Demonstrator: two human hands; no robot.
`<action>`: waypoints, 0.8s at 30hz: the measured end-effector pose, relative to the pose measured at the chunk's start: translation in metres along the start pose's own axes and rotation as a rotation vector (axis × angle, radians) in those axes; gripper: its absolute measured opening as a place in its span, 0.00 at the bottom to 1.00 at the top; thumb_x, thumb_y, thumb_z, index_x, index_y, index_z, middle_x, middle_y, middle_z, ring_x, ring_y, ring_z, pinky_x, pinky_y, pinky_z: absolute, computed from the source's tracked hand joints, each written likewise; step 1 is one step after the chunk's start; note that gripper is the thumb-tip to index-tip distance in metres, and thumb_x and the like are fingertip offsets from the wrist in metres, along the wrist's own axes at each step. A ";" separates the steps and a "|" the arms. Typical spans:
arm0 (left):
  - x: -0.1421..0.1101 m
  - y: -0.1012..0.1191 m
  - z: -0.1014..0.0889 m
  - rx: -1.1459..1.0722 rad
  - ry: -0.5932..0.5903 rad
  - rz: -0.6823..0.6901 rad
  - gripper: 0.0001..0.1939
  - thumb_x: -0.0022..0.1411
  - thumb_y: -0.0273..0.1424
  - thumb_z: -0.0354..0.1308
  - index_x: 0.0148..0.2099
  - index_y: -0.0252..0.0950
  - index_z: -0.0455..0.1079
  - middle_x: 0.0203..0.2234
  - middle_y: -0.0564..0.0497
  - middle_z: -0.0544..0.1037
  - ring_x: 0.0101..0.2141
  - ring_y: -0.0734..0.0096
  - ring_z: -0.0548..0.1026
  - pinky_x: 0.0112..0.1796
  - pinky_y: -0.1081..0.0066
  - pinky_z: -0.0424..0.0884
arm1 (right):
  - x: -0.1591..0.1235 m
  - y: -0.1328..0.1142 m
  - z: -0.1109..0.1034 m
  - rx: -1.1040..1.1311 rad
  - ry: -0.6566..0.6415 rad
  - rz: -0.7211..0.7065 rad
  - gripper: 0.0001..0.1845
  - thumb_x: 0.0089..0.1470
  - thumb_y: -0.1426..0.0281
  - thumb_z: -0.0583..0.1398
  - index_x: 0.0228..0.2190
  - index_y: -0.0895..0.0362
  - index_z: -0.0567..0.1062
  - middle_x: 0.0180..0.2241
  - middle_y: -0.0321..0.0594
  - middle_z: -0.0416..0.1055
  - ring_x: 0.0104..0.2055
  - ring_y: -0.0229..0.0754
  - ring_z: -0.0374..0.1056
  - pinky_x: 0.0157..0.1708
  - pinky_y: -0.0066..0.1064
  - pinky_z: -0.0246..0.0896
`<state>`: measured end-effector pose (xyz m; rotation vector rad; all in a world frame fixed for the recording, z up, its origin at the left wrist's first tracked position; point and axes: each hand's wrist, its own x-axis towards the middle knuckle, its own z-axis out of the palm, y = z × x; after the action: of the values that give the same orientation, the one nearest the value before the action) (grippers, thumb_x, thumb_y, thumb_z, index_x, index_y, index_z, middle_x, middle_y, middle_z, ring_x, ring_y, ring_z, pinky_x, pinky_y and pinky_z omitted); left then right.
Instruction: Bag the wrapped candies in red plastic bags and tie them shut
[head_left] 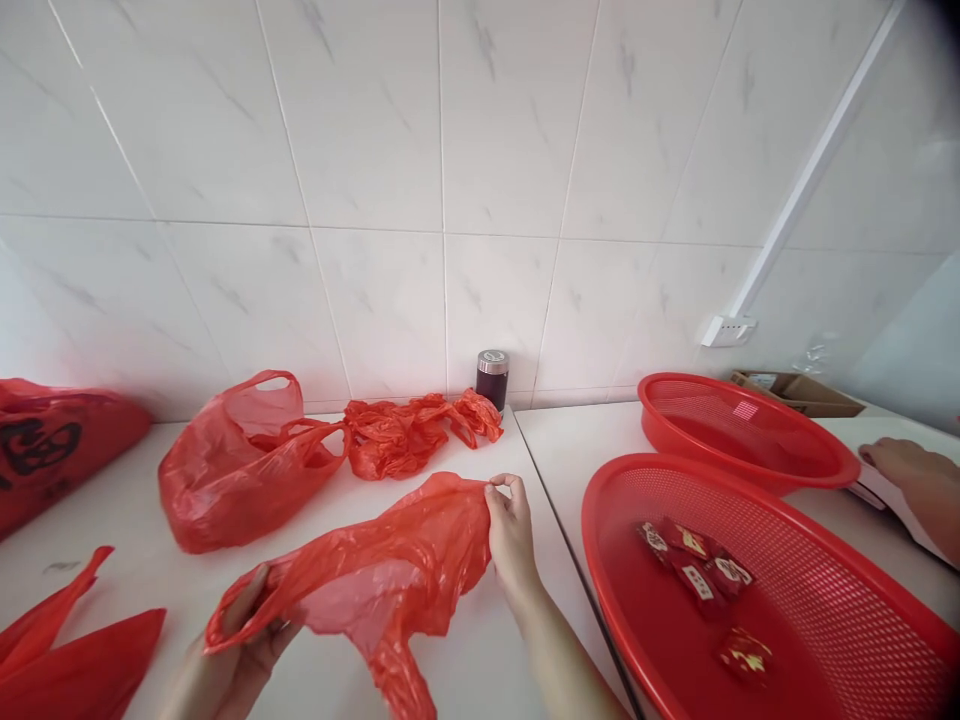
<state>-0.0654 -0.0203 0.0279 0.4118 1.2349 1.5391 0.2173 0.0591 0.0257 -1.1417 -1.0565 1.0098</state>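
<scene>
A thin red plastic bag (420, 550) is stretched between my two hands above the white table. My left hand (244, 640) grips its left end, with the fingers partly behind the film. At the other end, my right hand (514, 530) pinches the bag's edge between thumb and fingers. One loop of the bag hangs down towards the front. Behind it lie a crumpled heap of red bags (397, 430) and a fuller red bag (240, 470) with its handles up.
Right of the table seam is a red basket (622, 590) holding several small red packets (694, 560); another red basket (750, 430) stands behind. A dark jar (492, 380) is by the wall. Large red bags (67, 660) lie at left. Another person's hand (915, 480) shows far right.
</scene>
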 end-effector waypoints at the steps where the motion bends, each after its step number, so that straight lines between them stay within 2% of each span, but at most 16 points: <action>1: -0.001 -0.002 -0.001 0.085 -0.017 0.044 0.13 0.45 0.37 0.70 0.33 0.40 0.73 0.32 0.55 0.79 0.33 0.67 0.77 0.35 0.67 0.79 | 0.003 0.005 -0.002 -0.020 0.003 0.008 0.11 0.60 0.58 0.50 0.37 0.52 0.59 0.23 0.30 0.63 0.22 0.37 0.60 0.22 0.26 0.56; 3: -0.005 -0.007 0.001 0.375 -0.021 0.243 0.22 0.45 0.43 0.69 0.42 0.42 0.72 0.42 0.50 0.77 0.44 0.56 0.75 0.41 0.60 0.77 | 0.008 0.014 -0.006 -0.064 0.027 0.004 0.10 0.58 0.59 0.51 0.37 0.53 0.60 0.26 0.33 0.66 0.24 0.39 0.63 0.24 0.28 0.60; 6: -0.016 -0.013 0.011 0.885 0.123 0.661 0.39 0.48 0.49 0.63 0.61 0.46 0.59 0.58 0.43 0.65 0.52 0.44 0.69 0.45 0.49 0.73 | 0.014 0.017 -0.011 -0.158 0.078 -0.067 0.10 0.57 0.62 0.53 0.38 0.54 0.63 0.34 0.40 0.69 0.35 0.43 0.68 0.35 0.35 0.64; 8: -0.023 -0.019 0.021 1.156 0.168 0.875 0.38 0.55 0.50 0.55 0.66 0.49 0.51 0.62 0.43 0.60 0.55 0.43 0.67 0.48 0.46 0.70 | 0.013 0.011 -0.011 -0.215 0.110 -0.141 0.11 0.56 0.64 0.54 0.40 0.54 0.66 0.43 0.45 0.69 0.47 0.47 0.65 0.48 0.41 0.60; 10: -0.026 -0.027 0.029 1.398 0.099 0.963 0.32 0.60 0.49 0.49 0.65 0.51 0.53 0.61 0.46 0.63 0.56 0.46 0.66 0.50 0.48 0.68 | 0.005 0.000 -0.006 -0.296 0.133 -0.256 0.12 0.56 0.66 0.54 0.43 0.55 0.68 0.51 0.47 0.65 0.56 0.49 0.58 0.56 0.45 0.50; 12: -0.022 -0.036 0.036 1.561 -0.015 0.912 0.28 0.62 0.47 0.45 0.63 0.48 0.58 0.58 0.46 0.67 0.55 0.49 0.67 0.49 0.51 0.68 | -0.008 -0.008 0.005 -0.437 0.099 -0.416 0.13 0.58 0.69 0.53 0.44 0.55 0.70 0.50 0.46 0.66 0.55 0.49 0.58 0.55 0.44 0.51; 14: -0.013 -0.045 0.042 1.628 -0.069 0.787 0.28 0.64 0.45 0.42 0.63 0.44 0.60 0.57 0.45 0.69 0.54 0.50 0.68 0.46 0.54 0.69 | -0.024 -0.010 0.017 -0.616 -0.015 -0.553 0.12 0.59 0.71 0.52 0.43 0.54 0.71 0.42 0.44 0.70 0.45 0.47 0.63 0.47 0.42 0.57; 16: -0.003 -0.050 0.047 1.628 -0.101 0.696 0.28 0.64 0.43 0.41 0.63 0.40 0.60 0.53 0.44 0.73 0.51 0.50 0.70 0.44 0.54 0.69 | -0.039 -0.003 0.028 -0.774 -0.156 -0.576 0.09 0.58 0.69 0.55 0.39 0.52 0.73 0.37 0.41 0.70 0.40 0.46 0.64 0.42 0.40 0.59; 18: 0.005 -0.050 0.053 1.593 -0.150 0.617 0.26 0.62 0.41 0.42 0.59 0.40 0.65 0.47 0.44 0.77 0.47 0.49 0.72 0.44 0.53 0.68 | -0.048 0.008 0.034 -0.903 -0.251 -0.505 0.06 0.53 0.65 0.61 0.35 0.52 0.75 0.42 0.42 0.69 0.44 0.49 0.64 0.44 0.43 0.59; 21: 0.006 -0.042 0.057 1.431 -0.233 0.461 0.19 0.59 0.44 0.47 0.41 0.40 0.74 0.39 0.44 0.80 0.43 0.48 0.74 0.45 0.53 0.68 | -0.046 0.020 0.031 -1.033 -0.295 -0.364 0.11 0.47 0.63 0.66 0.33 0.55 0.77 0.57 0.47 0.60 0.57 0.61 0.57 0.54 0.53 0.51; 22: 0.005 -0.038 0.057 1.310 -0.259 0.400 0.18 0.58 0.46 0.50 0.39 0.40 0.74 0.40 0.45 0.80 0.45 0.49 0.74 0.47 0.54 0.69 | -0.043 0.020 0.028 -1.057 -0.289 -0.336 0.13 0.46 0.64 0.67 0.35 0.56 0.78 0.61 0.48 0.56 0.60 0.64 0.53 0.57 0.54 0.48; 24: 0.002 -0.028 0.054 0.915 -0.306 0.251 0.19 0.56 0.49 0.55 0.41 0.41 0.74 0.46 0.48 0.78 0.50 0.53 0.73 0.50 0.58 0.70 | -0.035 0.017 0.020 -1.079 -0.253 -0.325 0.17 0.46 0.68 0.66 0.41 0.56 0.77 0.63 0.51 0.52 0.62 0.64 0.50 0.58 0.54 0.46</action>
<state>-0.0100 0.0043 0.0254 1.3789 1.6238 0.9617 0.1889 0.0314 0.0065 -1.6129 -2.0316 0.2686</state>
